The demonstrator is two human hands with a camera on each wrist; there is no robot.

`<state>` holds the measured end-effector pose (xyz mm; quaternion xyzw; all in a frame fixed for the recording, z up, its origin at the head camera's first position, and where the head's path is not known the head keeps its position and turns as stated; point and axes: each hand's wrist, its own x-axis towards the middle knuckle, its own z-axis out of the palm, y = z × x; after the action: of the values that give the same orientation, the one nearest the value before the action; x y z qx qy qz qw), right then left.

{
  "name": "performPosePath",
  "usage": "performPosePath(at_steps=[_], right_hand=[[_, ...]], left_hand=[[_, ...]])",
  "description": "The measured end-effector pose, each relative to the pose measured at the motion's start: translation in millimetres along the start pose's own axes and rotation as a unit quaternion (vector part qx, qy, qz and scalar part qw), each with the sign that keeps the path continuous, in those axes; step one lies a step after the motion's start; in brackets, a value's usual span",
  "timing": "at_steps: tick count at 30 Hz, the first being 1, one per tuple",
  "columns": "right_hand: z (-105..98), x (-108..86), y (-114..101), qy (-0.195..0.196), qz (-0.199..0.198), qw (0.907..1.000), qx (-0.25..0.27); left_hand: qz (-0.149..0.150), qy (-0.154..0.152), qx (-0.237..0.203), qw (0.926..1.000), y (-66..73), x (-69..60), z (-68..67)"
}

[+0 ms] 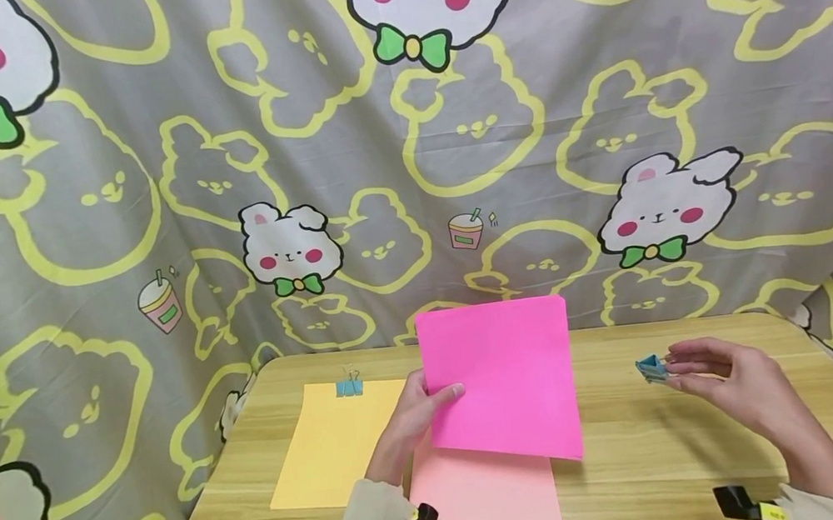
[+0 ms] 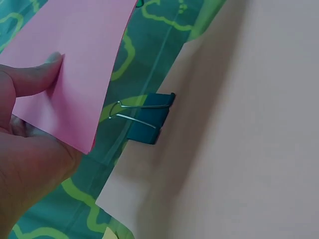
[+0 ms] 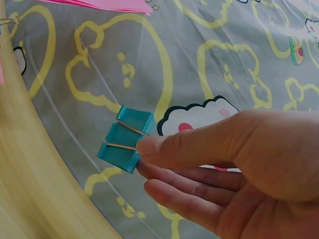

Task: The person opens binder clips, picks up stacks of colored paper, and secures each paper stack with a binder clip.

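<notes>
A stack of bright pink paper [image 1: 501, 377] is raised above the table, tilted toward me. My left hand [image 1: 413, 423] grips its left edge, thumb on the front face and fingers behind, mostly hidden. In the left wrist view the thumb [image 2: 37, 79] presses on the pink sheets [image 2: 75, 64]. Out to the right, my right hand [image 1: 741, 384] pinches a teal binder clip [image 1: 651, 369] by its wire handles, apart from the paper. The right wrist view shows that clip [image 3: 127, 139] at the tips of the thumb [image 3: 184, 147] and fingers.
Yellow paper [image 1: 337, 448] lies at the left with another teal binder clip [image 1: 349, 386] on its top edge. Light pink paper [image 1: 484, 492] lies beneath the raised stack. The wooden table [image 1: 633, 473] ends at a patterned curtain [image 1: 484, 262] behind and at the sides.
</notes>
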<state>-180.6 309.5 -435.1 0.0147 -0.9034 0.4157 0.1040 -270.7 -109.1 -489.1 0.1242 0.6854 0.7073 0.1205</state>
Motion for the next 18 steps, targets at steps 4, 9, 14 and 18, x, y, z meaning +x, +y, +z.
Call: performPosePath(at_steps=[4, 9, 14, 18], right_hand=[[1.9, 0.0, -1.8, -0.008, 0.007, 0.9996, 0.025], [2.9, 0.8, -1.9, -0.003, 0.001, 0.9994, 0.036], [2.2, 2.5, -3.7, 0.015, 0.001, 0.9987, 0.049], [4.4, 2.8, -5.8, 0.018, -0.002, 0.9964, 0.083]], left_hand=[[-0.006, 0.0, 0.0, 1.0, -0.2, 0.1, 0.2], [-0.01, 0.0, -0.001, 1.0, 0.0, -0.5, 0.0], [-0.005, 0.0, 0.003, 1.0, -0.5, 0.2, -1.2], [-0.001, 0.002, 0.011, 0.9999, 0.2, 0.9, -1.7]])
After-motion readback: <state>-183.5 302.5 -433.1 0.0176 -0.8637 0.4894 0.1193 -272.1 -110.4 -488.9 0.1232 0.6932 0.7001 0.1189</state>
